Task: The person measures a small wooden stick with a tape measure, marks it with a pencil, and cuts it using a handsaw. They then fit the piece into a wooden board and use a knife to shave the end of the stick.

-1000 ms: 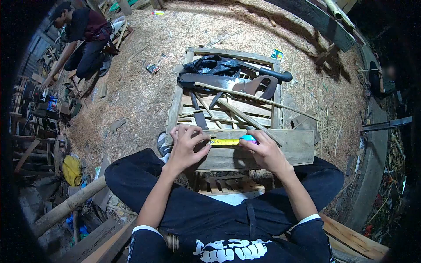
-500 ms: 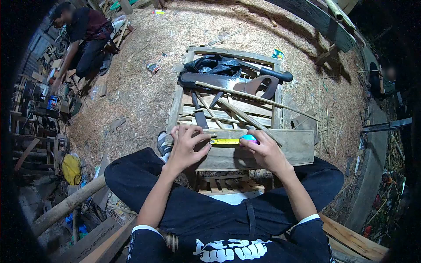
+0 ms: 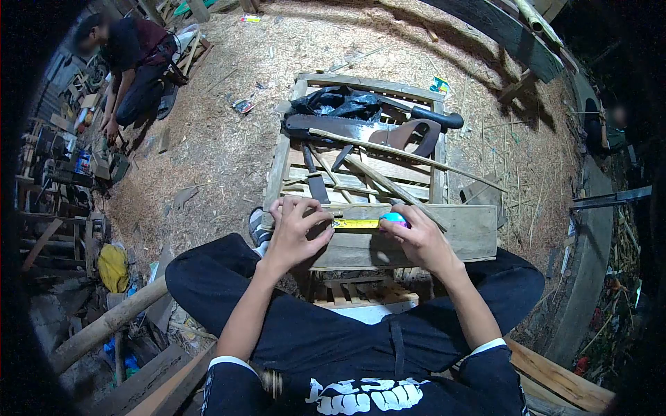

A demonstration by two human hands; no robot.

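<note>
A wooden board (image 3: pixel 444 244) lies across in front of my lap. On top of it, a tape measure (image 3: pixel 394 219) with a blue and pink case has a short length of yellow blade drawn out to the left. My right hand (image 3: pixel 422 239) grips the case near the board's middle. At the blade's free end is my left hand (image 3: pixel 297 227), its thumb and forefinger curled about the tip while the other fingers rest over the board's left end. The exact contact of the left fingertips is partly hidden.
Beyond the board, a slatted wooden frame (image 3: pixel 283 166) bears a handsaw (image 3: pixel 347 129), a black plastic bag (image 3: pixel 336 102), a broad-bladed knife (image 3: pixel 317 187) and wooden sticks. A co-worker (image 3: pixel 135 62) crouches at the far left beside scrap wood. Another person (image 3: pixel 610 128) is at the right edge.
The co-worker at the left has lowered the head and drawn the reaching arm back, with the hands now close together. My hands, the tape measure and the board look unmoved.
</note>
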